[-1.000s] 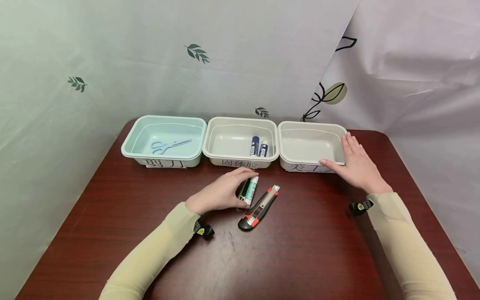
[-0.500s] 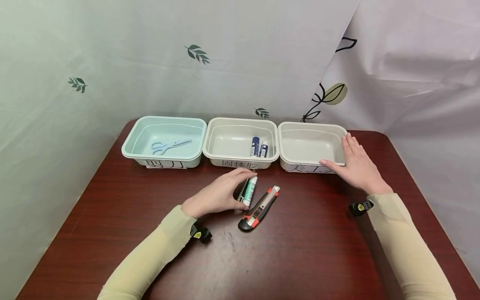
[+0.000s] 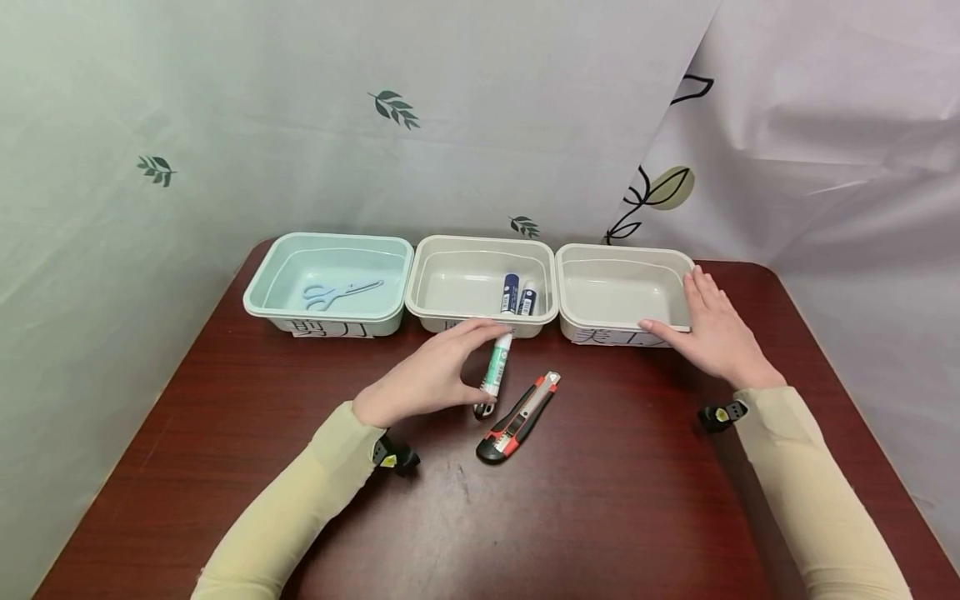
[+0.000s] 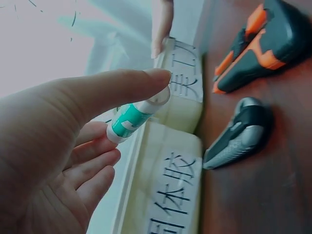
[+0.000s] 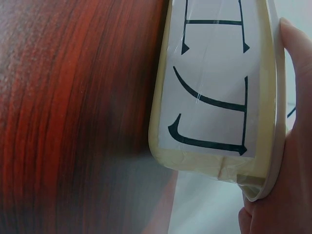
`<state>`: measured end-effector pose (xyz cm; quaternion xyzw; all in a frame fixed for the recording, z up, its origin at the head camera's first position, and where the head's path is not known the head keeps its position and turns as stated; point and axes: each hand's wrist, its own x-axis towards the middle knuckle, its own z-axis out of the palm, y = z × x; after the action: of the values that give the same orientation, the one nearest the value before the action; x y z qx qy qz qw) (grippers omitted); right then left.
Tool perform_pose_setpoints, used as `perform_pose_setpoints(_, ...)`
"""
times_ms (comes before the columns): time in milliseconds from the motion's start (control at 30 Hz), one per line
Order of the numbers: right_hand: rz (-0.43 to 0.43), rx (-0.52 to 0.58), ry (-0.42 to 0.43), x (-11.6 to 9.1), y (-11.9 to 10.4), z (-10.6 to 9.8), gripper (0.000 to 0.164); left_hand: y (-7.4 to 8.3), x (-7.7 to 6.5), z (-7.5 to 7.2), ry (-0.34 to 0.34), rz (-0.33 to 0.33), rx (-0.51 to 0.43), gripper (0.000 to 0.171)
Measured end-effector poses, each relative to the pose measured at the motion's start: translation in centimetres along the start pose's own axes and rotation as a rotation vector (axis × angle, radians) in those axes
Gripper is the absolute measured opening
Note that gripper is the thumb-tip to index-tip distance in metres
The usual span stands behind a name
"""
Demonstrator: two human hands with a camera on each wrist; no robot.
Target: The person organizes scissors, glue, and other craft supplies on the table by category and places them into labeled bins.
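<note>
My left hand (image 3: 420,371) pinches a green-and-white glue stick (image 3: 496,365) between thumb and fingertips, above the table in front of the middle tray (image 3: 427,318). In the left wrist view the glue stick (image 4: 130,121) spans from thumb to fingers. Below it lies a grey-and-black utility knife (image 4: 243,129), mostly hidden by the hand in the head view. A red-and-black utility knife (image 3: 517,421) lies just to its right. My right hand (image 3: 716,333) rests on the right tray (image 3: 567,321) at its front right corner, fingers straight along the side and thumb on the front rim.
The middle tray holds two blue-and-white glue sticks (image 3: 511,292). Light-blue scissors (image 3: 330,294) lie in the left, pale blue tray (image 3: 258,307). All the trays stand side by side at the back of the dark red table (image 3: 600,500), with handwritten labels in front. A patterned curtain (image 3: 465,125) hangs behind.
The glue stick has risen off the table in my left hand and moved slightly toward the middle tray, uncovering the end of the grey-and-black knife. My right hand has stayed put.
</note>
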<state>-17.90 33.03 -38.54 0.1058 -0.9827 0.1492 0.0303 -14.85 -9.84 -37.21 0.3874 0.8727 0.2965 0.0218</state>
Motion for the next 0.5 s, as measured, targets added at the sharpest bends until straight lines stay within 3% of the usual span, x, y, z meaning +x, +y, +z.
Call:
perform_pose_setpoints(267,-0.002,-0.002,0.002,0.0,0.1,0.0,0.108,0.0,1.0,-1.2,0.06,0.033,0.008,0.086)
perform_pose_setpoints(500,0.002,-0.004,-0.005,0.0,0.0,0.0,0.109,-0.6,2.2,-1.9,0.073,0.017,-0.032,0.086)
